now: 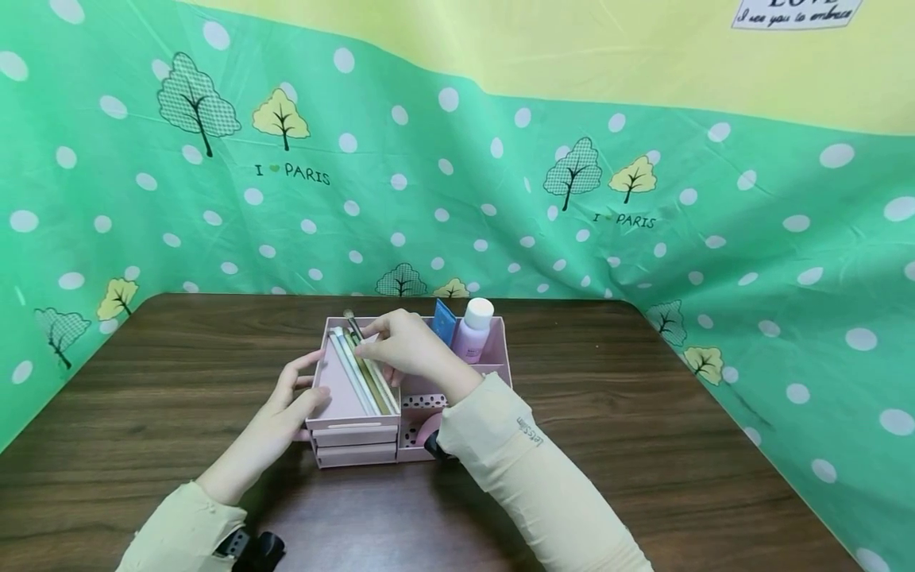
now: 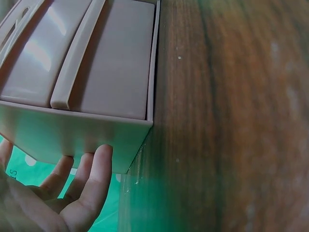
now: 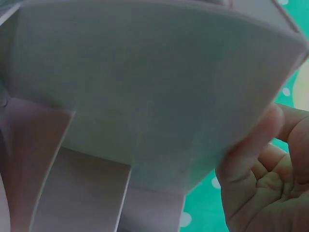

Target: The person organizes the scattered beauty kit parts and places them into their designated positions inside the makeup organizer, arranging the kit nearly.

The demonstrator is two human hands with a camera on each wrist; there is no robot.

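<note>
A pink desktop organizer (image 1: 355,436) with two drawers stands on the table. Several makeup brushes (image 1: 355,373) lie slanted in its upper left tray. Above that tray's right side, my right hand (image 1: 411,345) pinches a dark-topped makeup brush (image 1: 351,318) between thumb and fingers. In the right wrist view, the pink wall (image 3: 145,87) hides part of the fingers and no brush shows. My left hand (image 1: 289,397) rests against the organizer's left side, thumb over the rim. In the left wrist view, the extended fingertips (image 2: 102,157) touch the outer side wall.
A white-capped bottle (image 1: 472,334) and a blue flat packet (image 1: 444,322) stand in the organizer's back right compartment. Black-spotted items (image 1: 424,401) and a pink rounded object (image 1: 429,429) sit in front. Brown wooden table (image 1: 643,413) surrounds the organizer; a green dotted curtain (image 1: 400,206) hangs behind.
</note>
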